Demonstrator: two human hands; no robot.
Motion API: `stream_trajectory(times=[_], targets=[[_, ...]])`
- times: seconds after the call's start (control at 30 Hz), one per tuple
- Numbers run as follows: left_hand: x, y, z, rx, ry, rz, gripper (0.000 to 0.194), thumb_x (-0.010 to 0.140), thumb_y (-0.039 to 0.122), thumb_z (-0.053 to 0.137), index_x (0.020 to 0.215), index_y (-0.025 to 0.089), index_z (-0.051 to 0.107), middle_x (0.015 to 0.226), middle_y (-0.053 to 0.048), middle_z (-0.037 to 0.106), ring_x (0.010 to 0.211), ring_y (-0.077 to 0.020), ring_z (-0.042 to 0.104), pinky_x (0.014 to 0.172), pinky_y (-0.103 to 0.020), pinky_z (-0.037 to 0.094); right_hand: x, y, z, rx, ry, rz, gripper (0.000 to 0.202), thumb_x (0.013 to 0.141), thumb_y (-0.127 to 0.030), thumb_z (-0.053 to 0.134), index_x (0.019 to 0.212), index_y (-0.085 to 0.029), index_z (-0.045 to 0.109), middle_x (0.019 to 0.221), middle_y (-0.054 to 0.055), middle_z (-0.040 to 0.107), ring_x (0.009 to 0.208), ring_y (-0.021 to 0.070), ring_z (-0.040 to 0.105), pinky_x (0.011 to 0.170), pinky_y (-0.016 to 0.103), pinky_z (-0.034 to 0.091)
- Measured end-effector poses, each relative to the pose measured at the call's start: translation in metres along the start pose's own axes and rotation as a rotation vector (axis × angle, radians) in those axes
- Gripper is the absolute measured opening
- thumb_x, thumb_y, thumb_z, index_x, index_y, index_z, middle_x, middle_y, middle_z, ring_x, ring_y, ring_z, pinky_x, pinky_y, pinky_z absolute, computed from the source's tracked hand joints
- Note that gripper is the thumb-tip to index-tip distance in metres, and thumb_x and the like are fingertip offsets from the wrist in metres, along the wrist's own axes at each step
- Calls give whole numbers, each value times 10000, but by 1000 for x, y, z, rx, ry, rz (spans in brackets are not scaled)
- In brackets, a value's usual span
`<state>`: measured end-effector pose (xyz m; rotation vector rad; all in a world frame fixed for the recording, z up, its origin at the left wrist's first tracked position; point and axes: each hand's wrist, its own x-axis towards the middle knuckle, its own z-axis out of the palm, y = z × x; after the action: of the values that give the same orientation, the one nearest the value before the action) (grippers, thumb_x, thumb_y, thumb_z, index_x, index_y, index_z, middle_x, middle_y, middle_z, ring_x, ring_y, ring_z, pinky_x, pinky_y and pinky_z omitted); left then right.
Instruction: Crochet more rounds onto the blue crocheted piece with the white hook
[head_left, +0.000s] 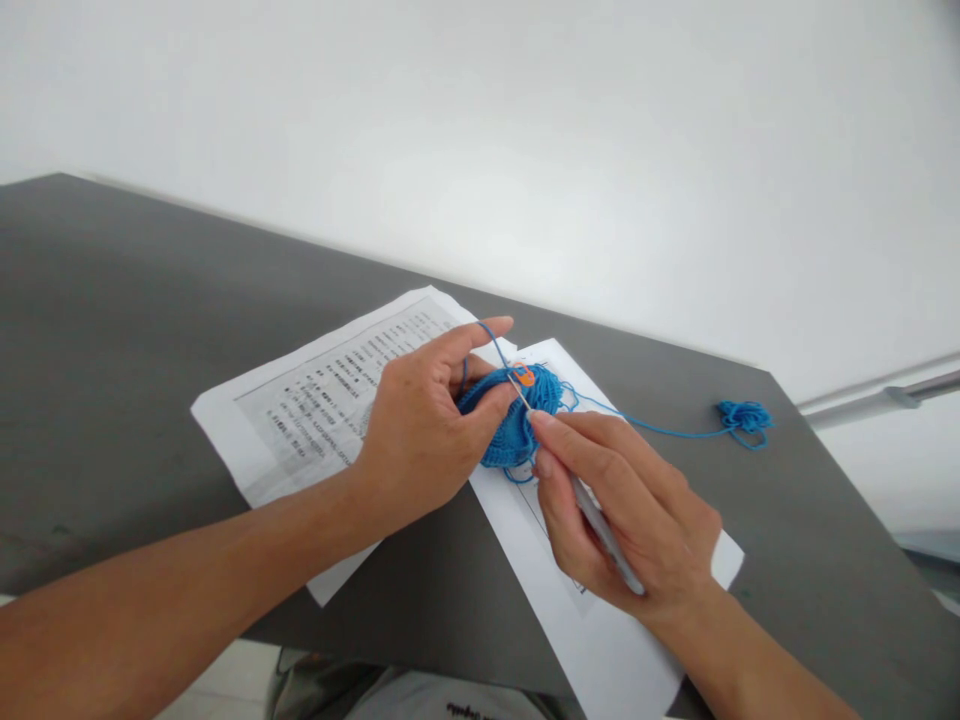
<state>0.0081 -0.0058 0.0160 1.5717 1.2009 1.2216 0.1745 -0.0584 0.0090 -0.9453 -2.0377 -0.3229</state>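
Observation:
A blue crochet piece (511,438) is pinched between the thumb and fingers of my left hand (431,420). Blue yarn loops over that hand's raised index finger and runs down to the work. My right hand (626,495) grips a crochet hook (606,535) with a grey handle, pen-fashion. The hook's thin metal tip reaches the upper edge of the piece, close to my left thumb. An orange stitch marker (524,375) sits at that edge. Part of the crochet piece is hidden behind my left hand.
Two printed sheets lie under my hands: a left sheet (300,400) with text and a right sheet (600,660). A small bundle of blue yarn (744,418) rests to the right, its strand leading to the work. The grey table (187,290) meets a white wall (480,150).

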Motion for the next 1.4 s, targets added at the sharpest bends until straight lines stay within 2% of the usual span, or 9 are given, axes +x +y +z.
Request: stream_trajectory(times=[0.1, 0.23, 0.37, 0.5, 0.77, 0.97, 1.2, 1.3, 1.4], targets=[[-3, -2, 1, 2, -40, 21, 487, 871, 202, 706, 1355, 156, 687, 765, 23, 751, 696, -131, 671, 694, -248, 534, 0, 1, 6, 95, 58, 76, 241, 891, -6, 693, 1121, -58, 743, 968, 134, 796, 879, 162, 759, 799, 254, 644], [-6, -3, 2, 11, -124, 37, 472, 872, 169, 681, 1343, 184, 699, 791, 24, 783, 682, -127, 659, 675, -255, 520, 0, 6, 11, 140, 66, 60, 228, 873, 18, 698, 1092, -16, 754, 980, 162, 797, 900, 163, 761, 830, 253, 641], [-5, 0, 1, -229, -157, -67, 501, 833, 154, 739, 1331, 147, 690, 860, 0, 821, 710, -122, 700, 643, -221, 529, 0, 10, 10, 296, 109, 137, 287, 855, 35, 693, 1110, -72, 771, 983, 126, 795, 866, 175, 772, 775, 293, 660], [-3, 1, -1, -469, -209, -138, 524, 800, 141, 804, 1312, 144, 688, 868, -2, 832, 767, -121, 746, 705, -194, 572, -3, 12, 7, 517, 130, 229, 423, 851, 43, 681, 1224, -140, 761, 1033, 97, 779, 863, 201, 777, 726, 355, 662], [-6, -2, -2, -632, -227, -156, 520, 763, 57, 841, 1252, 178, 714, 962, -8, 853, 877, -135, 794, 810, -187, 613, -6, 13, 6, 663, 118, 250, 495, 841, 61, 676, 1279, -160, 749, 1087, 103, 760, 747, 161, 726, 567, 316, 612], [-6, -2, -3, -651, -230, -163, 518, 744, 52, 848, 1231, 185, 729, 946, -20, 854, 877, -167, 804, 784, -211, 623, -6, 15, 4, 633, 90, 218, 500, 849, 42, 684, 1298, -171, 737, 1107, 110, 758, 729, 152, 718, 571, 303, 624], [-4, 1, -3, -725, -237, -257, 508, 744, 138, 865, 1232, 167, 727, 962, -68, 846, 878, -214, 805, 787, -291, 645, -1, 12, -4, 342, 47, 117, 432, 864, 8, 692, 1251, -175, 748, 1131, 133, 793, 832, 218, 789, 709, 356, 688], [-3, 2, -4, -773, -247, -280, 482, 744, 136, 863, 1210, 180, 745, 932, -55, 843, 856, -204, 799, 783, -293, 640, 1, 13, -5, 314, 50, 92, 431, 882, -22, 682, 1270, -201, 737, 1106, 119, 799, 823, 226, 793, 687, 358, 691], [-1, 2, -4, -825, -250, -320, 407, 761, 130, 850, 1158, 169, 768, 793, -17, 814, 719, -159, 766, 697, -256, 618, 1, 15, -9, 168, 11, -37, 427, 877, -36, 702, 1284, -164, 721, 1055, 125, 801, 862, 244, 788, 713, 362, 691]])
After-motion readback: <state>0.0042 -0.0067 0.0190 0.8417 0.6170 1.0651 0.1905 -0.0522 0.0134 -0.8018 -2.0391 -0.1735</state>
